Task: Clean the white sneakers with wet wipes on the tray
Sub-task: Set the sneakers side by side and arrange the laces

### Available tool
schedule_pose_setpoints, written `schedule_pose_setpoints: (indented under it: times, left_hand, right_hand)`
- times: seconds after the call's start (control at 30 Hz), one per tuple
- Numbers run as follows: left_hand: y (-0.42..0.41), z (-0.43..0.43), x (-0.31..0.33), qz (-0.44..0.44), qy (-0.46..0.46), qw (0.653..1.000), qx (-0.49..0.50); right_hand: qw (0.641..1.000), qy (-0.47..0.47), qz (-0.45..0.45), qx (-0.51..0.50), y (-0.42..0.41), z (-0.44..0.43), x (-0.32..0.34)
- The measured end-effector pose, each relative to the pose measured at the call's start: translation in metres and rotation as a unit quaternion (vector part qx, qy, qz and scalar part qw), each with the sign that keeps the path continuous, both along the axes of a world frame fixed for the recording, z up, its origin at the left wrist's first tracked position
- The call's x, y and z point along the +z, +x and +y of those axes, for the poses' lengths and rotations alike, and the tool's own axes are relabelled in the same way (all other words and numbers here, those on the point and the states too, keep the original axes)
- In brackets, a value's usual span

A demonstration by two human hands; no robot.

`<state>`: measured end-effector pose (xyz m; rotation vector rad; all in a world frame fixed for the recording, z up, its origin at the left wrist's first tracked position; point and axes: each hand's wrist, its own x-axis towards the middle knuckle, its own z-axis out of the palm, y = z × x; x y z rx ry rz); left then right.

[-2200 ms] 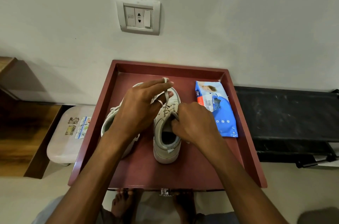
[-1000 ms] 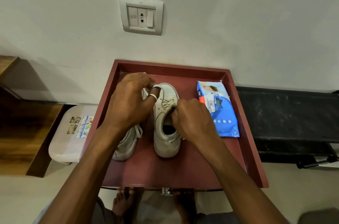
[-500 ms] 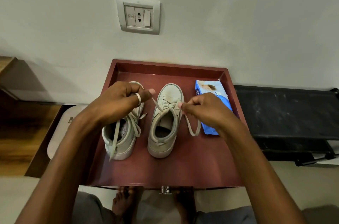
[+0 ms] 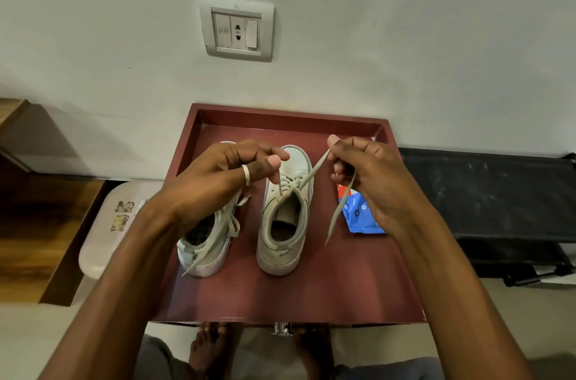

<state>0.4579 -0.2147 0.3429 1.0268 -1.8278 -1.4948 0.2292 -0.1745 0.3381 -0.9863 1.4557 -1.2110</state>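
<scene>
Head view: left hand (image 4: 218, 180) and right hand (image 4: 374, 183) each pinch the lace (image 4: 308, 177) above the sneaker (image 4: 270, 223).

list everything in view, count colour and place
dark red rectangular tray: 1, red-brown, against wall
white lace-up sneakers: 2, off-white, side by side on tray
pale shoelace ends: 2, grey-white, held above one sneaker
blue plastic wet-wipes pack: 1, blue, tray's right side
wall switch plate: 1, grey-white, above tray
pale rounded stickered object: 1, off-white, left of tray
black bench-like surface: 1, black, right of tray
silver ring: 1, silver, on a finger
left hand: 1, pinches one lace end
right hand: 1, pinches the other
bare feet: 2, below tray
</scene>
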Motion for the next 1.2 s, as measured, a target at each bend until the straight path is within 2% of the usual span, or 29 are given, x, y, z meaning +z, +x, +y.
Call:
schedule_pose_setpoints:
  times: [0.13,0.23,0.37,0.67,1.03,1.2]
  left_hand:
    - [-0.010,0.003,-0.001,0.039,0.021,0.999,-0.006]
    - [-0.013,0.002,-0.004,0.049,0.020,0.998,0.036]
    - [-0.018,-0.001,-0.010,0.077,0.018,0.993,0.088]
    - [-0.026,-0.002,-0.014,0.135,0.039,0.978,0.153]
    - [-0.042,0.005,-0.002,0.185,0.016,0.981,0.048]
    - [-0.041,0.004,0.000,0.160,-0.009,0.986,0.044]
  right_hand:
    - [0.999,-0.035,-0.024,-0.027,-0.002,0.000,0.004]
    - [0.997,-0.057,-0.027,-0.033,-0.002,0.000,0.005]
    - [0.997,-0.060,0.025,-0.030,-0.001,0.001,0.004]
    - [0.997,-0.070,0.000,-0.007,0.003,0.002,0.009]
    - [0.983,-0.165,0.074,0.001,0.022,-0.002,0.030]
    - [0.972,-0.194,0.134,0.009,0.028,-0.004,0.034]
